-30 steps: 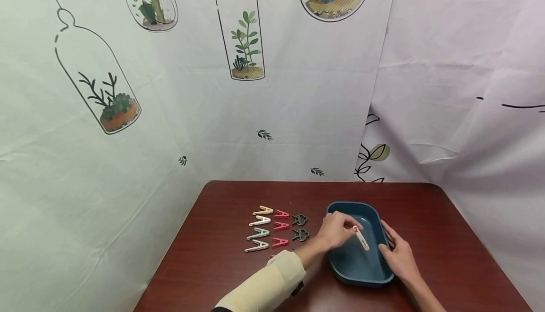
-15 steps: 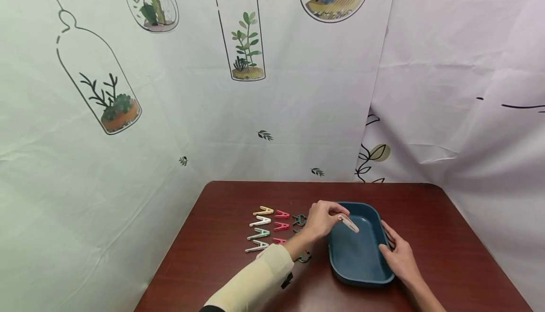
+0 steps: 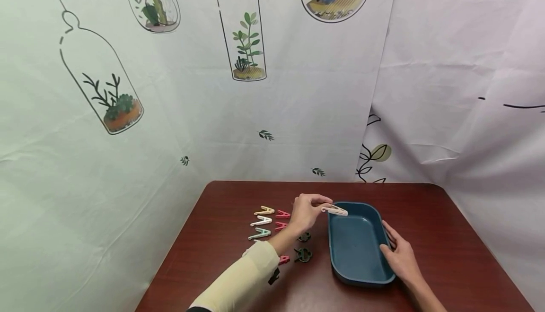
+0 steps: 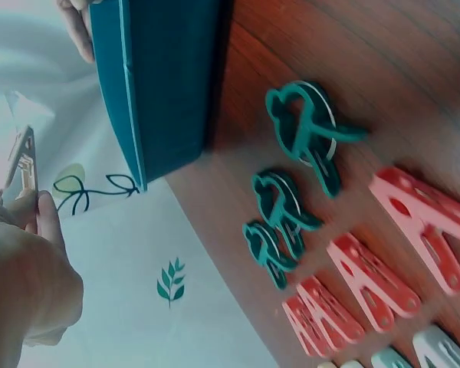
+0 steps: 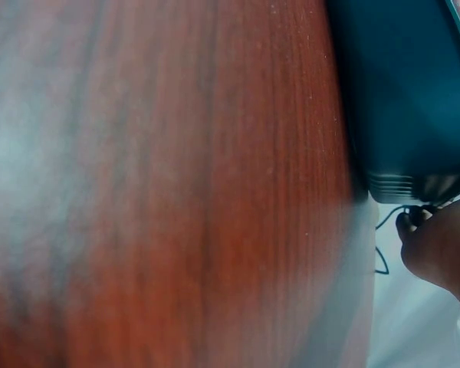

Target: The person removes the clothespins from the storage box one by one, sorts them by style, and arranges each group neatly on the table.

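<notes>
My left hand (image 3: 307, 212) pinches a pale clothespin (image 3: 336, 210) by one end, above the far left corner of a blue rectangular tub (image 3: 359, 248). In the left wrist view the clothespin (image 4: 27, 165) sticks out past the fingertips, clear of the tub's wall (image 4: 169, 92). At the tub's right side, my right hand (image 3: 399, 256) grips the wall, thumb at the rim and fingers outside. Little of that hand shows in the right wrist view. The tub's visible floor is bare.
Left of the tub lie dark green spring clips (image 4: 307, 126) in a column, then red clothespins (image 4: 425, 222). Farther left are yellow (image 3: 265, 210), white (image 3: 261, 221) and light green (image 3: 259, 234) clothespins. The left forearm covers part of these rows. A patterned cloth (image 3: 298, 113) hangs behind the table.
My left hand has moved left and away from me, from over the tub's middle to its far left corner. The clothespin has swung nearly level. My right hand stays put.
</notes>
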Motion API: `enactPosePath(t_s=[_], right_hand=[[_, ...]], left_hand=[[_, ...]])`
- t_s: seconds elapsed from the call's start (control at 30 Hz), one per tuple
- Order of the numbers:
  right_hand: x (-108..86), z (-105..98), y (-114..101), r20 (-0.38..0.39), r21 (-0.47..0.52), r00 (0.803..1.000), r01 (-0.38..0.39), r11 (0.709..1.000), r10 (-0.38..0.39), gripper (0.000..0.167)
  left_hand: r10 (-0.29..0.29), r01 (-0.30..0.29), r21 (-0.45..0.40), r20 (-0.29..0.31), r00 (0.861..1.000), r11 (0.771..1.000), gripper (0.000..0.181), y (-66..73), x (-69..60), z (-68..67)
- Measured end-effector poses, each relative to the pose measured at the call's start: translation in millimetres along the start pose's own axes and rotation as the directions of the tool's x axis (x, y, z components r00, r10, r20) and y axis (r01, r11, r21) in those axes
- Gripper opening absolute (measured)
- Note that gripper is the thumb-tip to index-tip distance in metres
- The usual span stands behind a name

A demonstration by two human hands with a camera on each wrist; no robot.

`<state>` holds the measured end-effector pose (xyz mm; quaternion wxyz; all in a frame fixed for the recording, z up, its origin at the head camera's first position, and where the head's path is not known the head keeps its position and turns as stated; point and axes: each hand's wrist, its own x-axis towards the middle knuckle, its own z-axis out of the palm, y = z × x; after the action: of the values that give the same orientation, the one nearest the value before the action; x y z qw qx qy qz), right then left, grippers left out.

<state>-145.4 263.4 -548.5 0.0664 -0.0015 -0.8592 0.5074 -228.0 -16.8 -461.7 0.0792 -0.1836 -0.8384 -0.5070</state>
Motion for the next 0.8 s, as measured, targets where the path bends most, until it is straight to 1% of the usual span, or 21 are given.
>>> enactPosePath(t_s=[0.13, 0.3, 0.43, 0.6, 0.8], right_hand=[[1.7, 0, 0, 0.012, -0.005, 1.000, -0.015, 1.000, 0.015, 0.071], [1.1, -1, 0, 0.010, -0.014, 1.000, -0.021, 1.000, 0.021, 0.071], [1.4, -2, 1, 0.018, -0.017, 1.000, -0.017, 1.000, 0.017, 0.071], [0.1, -1, 1, 0.001, -0.016, 1.000, 0.009, 1.000, -0.009, 0.070], [-1.1, 0, 2, -0.022, -0.017, 0.999, 0.038, 0.999, -0.038, 0.069]], left_hand=[[0.003, -0.003, 0.003, -0.006, 1.000, 1.000, 0.008, -6.3, -3.3, -13.1], [0.012, -0.012, 0.025, -0.021, 1.000, 1.000, 0.011, -18.0, -10.1, -31.4], [0.000, 0.001, 0.040, -0.029, 1.000, 0.999, 0.011, -28.8, -17.9, -47.1], [-0.016, 0.018, 0.051, -0.037, 0.999, 0.999, 0.010, -40.6, -30.9, -66.5], [-0.026, 0.030, 0.058, -0.057, 0.998, 0.998, 0.008, -54.4, -51.3, -87.9]])
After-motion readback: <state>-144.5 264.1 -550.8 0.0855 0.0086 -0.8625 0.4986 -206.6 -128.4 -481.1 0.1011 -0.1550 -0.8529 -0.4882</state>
